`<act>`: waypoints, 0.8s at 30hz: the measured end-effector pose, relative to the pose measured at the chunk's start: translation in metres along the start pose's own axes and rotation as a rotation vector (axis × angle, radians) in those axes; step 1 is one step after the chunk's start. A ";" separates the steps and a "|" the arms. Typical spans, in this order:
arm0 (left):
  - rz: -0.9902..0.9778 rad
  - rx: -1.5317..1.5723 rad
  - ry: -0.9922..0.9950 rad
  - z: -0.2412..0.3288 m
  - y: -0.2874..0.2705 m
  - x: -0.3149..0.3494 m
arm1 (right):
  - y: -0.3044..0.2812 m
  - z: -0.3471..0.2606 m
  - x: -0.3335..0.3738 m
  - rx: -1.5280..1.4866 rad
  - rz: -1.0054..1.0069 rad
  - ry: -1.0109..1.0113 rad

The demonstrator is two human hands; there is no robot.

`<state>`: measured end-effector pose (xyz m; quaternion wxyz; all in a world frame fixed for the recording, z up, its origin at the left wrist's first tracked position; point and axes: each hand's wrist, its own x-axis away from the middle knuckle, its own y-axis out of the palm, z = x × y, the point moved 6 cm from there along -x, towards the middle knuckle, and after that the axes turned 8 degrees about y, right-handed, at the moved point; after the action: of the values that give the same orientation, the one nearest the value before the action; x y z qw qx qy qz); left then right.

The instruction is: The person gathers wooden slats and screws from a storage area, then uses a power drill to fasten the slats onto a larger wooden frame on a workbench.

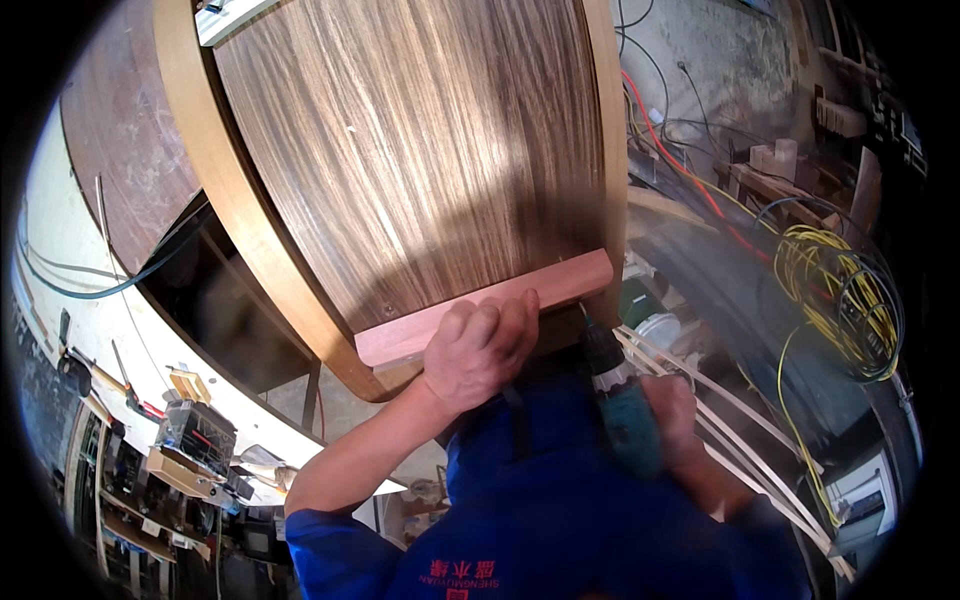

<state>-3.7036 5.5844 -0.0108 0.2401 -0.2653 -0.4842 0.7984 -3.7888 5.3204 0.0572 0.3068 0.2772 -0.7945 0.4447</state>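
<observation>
A large wooden panel (410, 150) with a striped veneer face is filling the upper middle of the view, and a pale curved frame strip (250, 230) is running along its left edge and bending under its lower corner. At the bottom edge of the panel a reddish wooden block (560, 283) is lying flat across it, touching the veneer. The block is looking stiff and solid, rather light for one hand, with smooth sawn faces that could slide on the veneer, so I judge it is best taken from its long lower edge and pressed against the panel. The veneer itself is seeming thin and easy to scratch. The left hand (480, 350) is doing this pressing: its fingers are curled and close together over the lower edge of the block, near its middle, with the thumb hidden below. The right hand (680, 415) is gripping a teal power drill (625, 410), the fingers wrapped closed around the handle; the picture is blurred there, so the single fingers I cannot tell. The dark nose of the drill is pointing up toward the underside of the block, just beside its right end. To the right, a coil of yellow cable (830, 290) is lying well apart from the hands.
</observation>
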 end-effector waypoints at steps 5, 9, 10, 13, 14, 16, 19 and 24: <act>-0.018 0.067 -0.029 -0.008 -0.007 -0.004 | -0.020 -0.032 -0.007 0.153 0.070 -0.103; -0.006 0.112 -0.084 -0.012 -0.009 -0.002 | -0.029 -0.046 -0.014 0.188 0.018 -0.083; -0.009 0.130 -0.099 -0.013 -0.008 -0.002 | -0.033 -0.050 -0.017 0.191 -0.014 -0.049; -0.042 0.226 -0.174 -0.019 -0.008 -0.002 | -0.035 -0.046 -0.019 0.157 -0.132 0.144; -0.070 0.284 -0.217 -0.023 -0.010 -0.005 | -0.041 -0.053 -0.021 0.107 -0.135 0.173; -0.119 0.366 -0.260 -0.030 -0.012 -0.010 | -0.060 -0.086 -0.033 -0.033 -0.093 0.180; -0.129 0.402 -0.260 -0.044 -0.014 -0.016 | -0.088 -0.123 -0.051 -0.075 -0.047 0.089; -0.132 0.378 -0.209 -0.048 -0.005 -0.014 | -0.115 -0.165 -0.069 0.085 -0.065 0.000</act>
<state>-3.6614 5.6088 -0.0224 0.2858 -0.0994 -0.3645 0.8807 -3.6218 5.4247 0.1372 0.3092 0.3157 -0.7654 0.4678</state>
